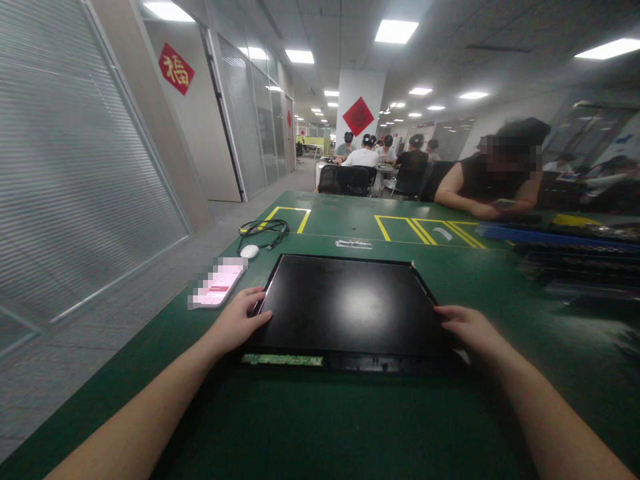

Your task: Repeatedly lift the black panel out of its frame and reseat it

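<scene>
A flat black display panel (320, 300) lies in front of me, its glossy face up and reflecting a ceiling light. Along its near edge shows a strip of green circuit board (283, 360). My left hand (243, 321) grips the panel's left edge, the thumb on the face and the fingers at the side. At the right edge, my right hand (465, 327) holds the panel, with its thumb and a finger at the rim; its other fingers are partly hidden below.
On the green table (350, 427), a lit phone (219, 285), a white mouse (249, 251) and a coiled black cable (263, 230) lie to the left. Blurred dark panels (575, 260) are stacked at right. Across the table sits a person (500, 173). Yellow tape marks the far part.
</scene>
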Demonstrator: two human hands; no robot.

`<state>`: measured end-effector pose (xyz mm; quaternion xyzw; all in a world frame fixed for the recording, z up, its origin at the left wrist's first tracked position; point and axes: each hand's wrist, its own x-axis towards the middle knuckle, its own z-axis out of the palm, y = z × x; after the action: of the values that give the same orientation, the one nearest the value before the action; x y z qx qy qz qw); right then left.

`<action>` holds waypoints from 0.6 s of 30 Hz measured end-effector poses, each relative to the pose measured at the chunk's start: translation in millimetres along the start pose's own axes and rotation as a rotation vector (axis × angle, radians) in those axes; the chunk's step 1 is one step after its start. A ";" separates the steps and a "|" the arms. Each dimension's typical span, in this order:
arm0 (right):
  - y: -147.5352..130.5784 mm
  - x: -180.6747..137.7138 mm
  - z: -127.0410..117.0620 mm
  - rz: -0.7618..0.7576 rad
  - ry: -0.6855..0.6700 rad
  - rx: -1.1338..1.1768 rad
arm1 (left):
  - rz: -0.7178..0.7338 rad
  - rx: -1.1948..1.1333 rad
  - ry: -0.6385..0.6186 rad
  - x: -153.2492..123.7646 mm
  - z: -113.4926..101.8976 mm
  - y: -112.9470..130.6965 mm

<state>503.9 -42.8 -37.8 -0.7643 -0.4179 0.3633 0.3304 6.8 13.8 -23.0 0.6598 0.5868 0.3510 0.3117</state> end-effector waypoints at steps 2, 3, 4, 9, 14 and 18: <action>2.6 2.2 0.2 0.003 -0.003 0.015 | 0.042 0.123 -0.028 2.1 0.1 -5.3; 4.1 3.2 0.3 -0.003 -0.008 0.031 | 0.058 0.171 -0.039 2.8 0.1 -7.3; 5.6 4.1 0.4 -0.010 -0.014 0.048 | 0.071 0.209 -0.048 3.1 0.1 -8.6; 7.0 4.2 1.0 -0.002 -0.015 0.070 | 0.091 0.312 -0.074 1.9 0.2 -8.5; 1.4 0.3 1.6 -0.002 -0.003 0.093 | 0.119 0.360 -0.079 1.8 0.3 -7.6; 2.1 1.0 1.3 0.017 -0.020 0.087 | 0.112 0.380 -0.092 2.0 0.9 -5.5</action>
<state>504.0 -42.6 -40.4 -0.7490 -0.3983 0.3918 0.3561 4.7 16.4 -27.9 0.7537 0.5899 0.2203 0.1882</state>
